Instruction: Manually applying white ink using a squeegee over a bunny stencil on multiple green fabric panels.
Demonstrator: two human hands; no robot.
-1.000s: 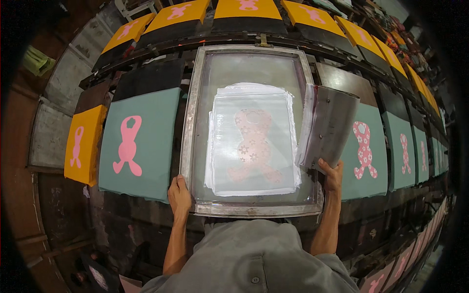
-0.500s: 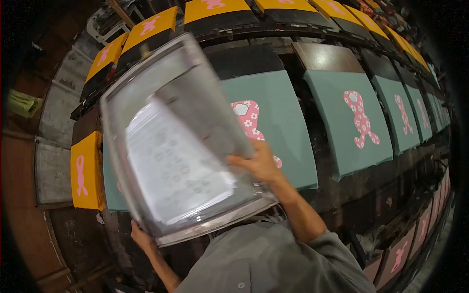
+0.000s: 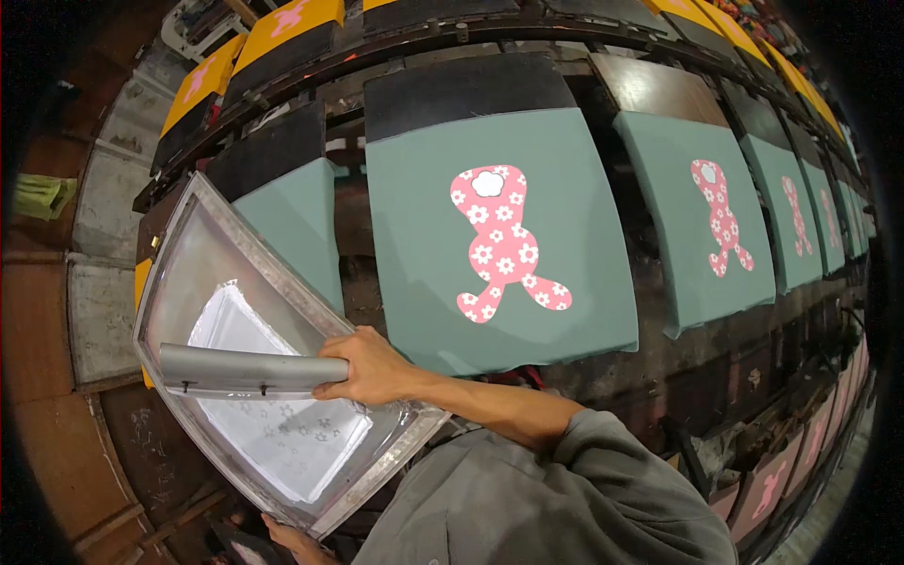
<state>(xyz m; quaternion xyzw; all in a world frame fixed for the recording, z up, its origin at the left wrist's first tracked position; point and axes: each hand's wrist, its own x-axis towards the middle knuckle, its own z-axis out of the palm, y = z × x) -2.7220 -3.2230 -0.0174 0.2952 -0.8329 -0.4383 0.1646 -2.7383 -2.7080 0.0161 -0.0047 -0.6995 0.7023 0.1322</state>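
My right hand (image 3: 369,365) grips one end of a grey metal squeegee (image 3: 247,368), which lies across a screen printing frame (image 3: 384,473). The frame is tilted at my left, its mesh showing a pale paper-like area with flower marks (image 3: 301,428). Low at the frame's near corner is my left hand (image 3: 294,540), closed on the rim with its fingers partly hidden. To the right of the frame lies a green fabric panel (image 3: 589,235) on a dark board. It bears a pink rabbit-like print (image 3: 504,250) with white flowers. Part of another green panel (image 3: 301,212) shows behind the frame.
More green panels (image 3: 702,202) with like prints line up to the right. Yellow panels (image 3: 282,28) lie on boards beyond a dark metal rail (image 3: 443,38). Pinkish panels (image 3: 767,485) stand at lower right. Wooden boards (image 3: 38,330) cover the left side.
The screen printing frame has swung down and left, uncovering the green panel and its pink print. My right hand has moved down and left with the squeegee, which now lies crosswise.
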